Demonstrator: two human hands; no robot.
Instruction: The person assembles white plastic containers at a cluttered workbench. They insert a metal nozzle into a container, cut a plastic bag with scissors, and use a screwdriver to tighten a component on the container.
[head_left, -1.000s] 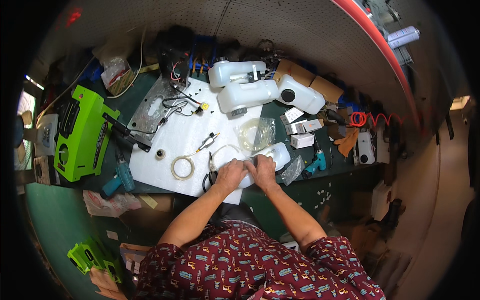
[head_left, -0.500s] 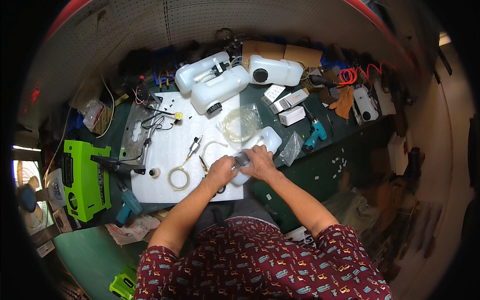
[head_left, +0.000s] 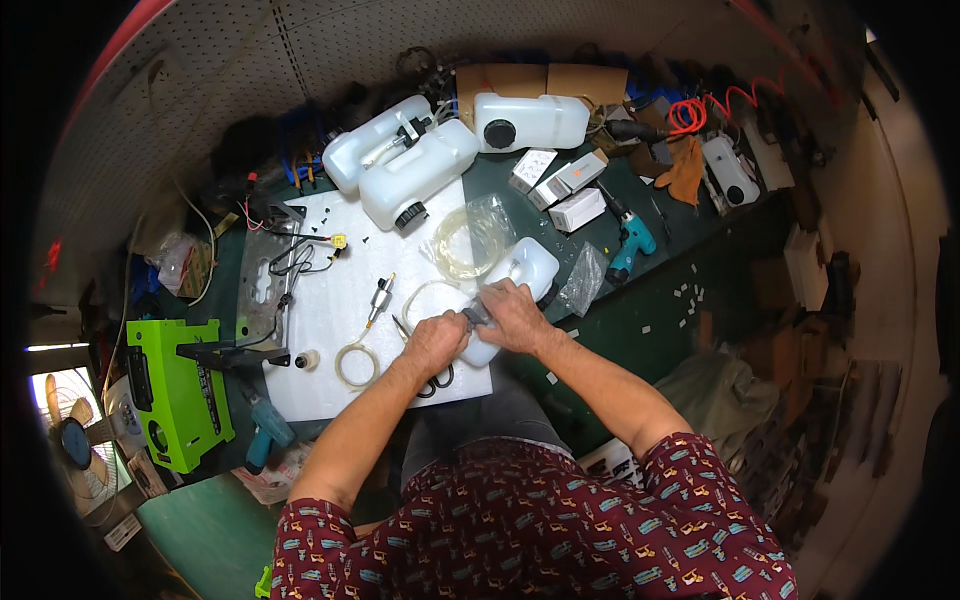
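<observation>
The person is working on a small white tank (head_left: 520,275) that lies on the white sheet (head_left: 330,330) at the near edge of the green bench (head_left: 640,300). Both hands meet at the tank's near end. The left hand (head_left: 437,340) is curled over it, fingers bent and pressed down. The right hand (head_left: 515,315) is closed around a small grey part (head_left: 476,316) held against the tank. It looks like the person is fitting or turning this part on the tank. The next move likely calls for a firm hold with one hand and a careful twist or push with the other, so the part sits straight.

A clear hose (head_left: 355,360) lies in a loop just left of the hands, with a small metal piece at its far end. Black scissors (head_left: 438,378) peek out under the left wrist. A clear bag (head_left: 470,235) with coiled hose sits just behind the tank.

Three small white boxes (head_left: 560,185) lie behind the tank to the right, long and flat. Their labels are too small to tell. Three big white tanks (head_left: 420,165) stand at the back, and brown boxes (head_left: 540,80) are behind them. A bright green case (head_left: 175,390) sits at the far left. A blue drill (head_left: 632,240) lies to the right.
</observation>
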